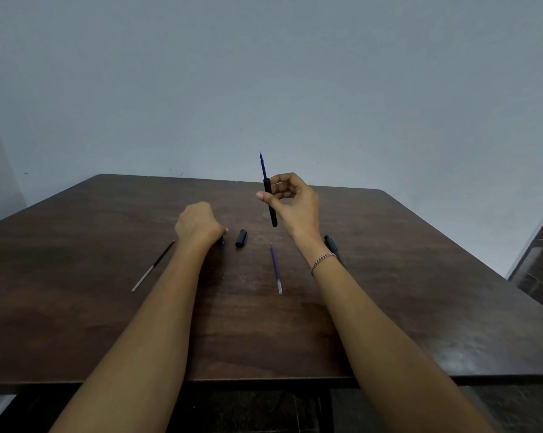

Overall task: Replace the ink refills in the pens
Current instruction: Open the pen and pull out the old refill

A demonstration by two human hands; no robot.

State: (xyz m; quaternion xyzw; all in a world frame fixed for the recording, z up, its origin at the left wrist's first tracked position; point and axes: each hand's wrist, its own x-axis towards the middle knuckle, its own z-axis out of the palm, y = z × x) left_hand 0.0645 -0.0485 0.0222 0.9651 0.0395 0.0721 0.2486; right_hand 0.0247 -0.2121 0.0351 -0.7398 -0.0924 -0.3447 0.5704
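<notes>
My right hand holds a black pen barrel upright above the table, pinched between thumb and fingers. A blue refill sticks out of its top. My left hand rests as a fist on the table, closed on a small dark piece that barely shows. A black pen cap lies just right of that fist. A loose blue refill lies on the table below my right hand. A black refill lies to the left of my left arm.
Another black pen lies partly hidden behind my right wrist. The dark wooden table ends at a near edge by my elbows. A grey wall stands behind the far edge. A dark doorway or furniture is at the right.
</notes>
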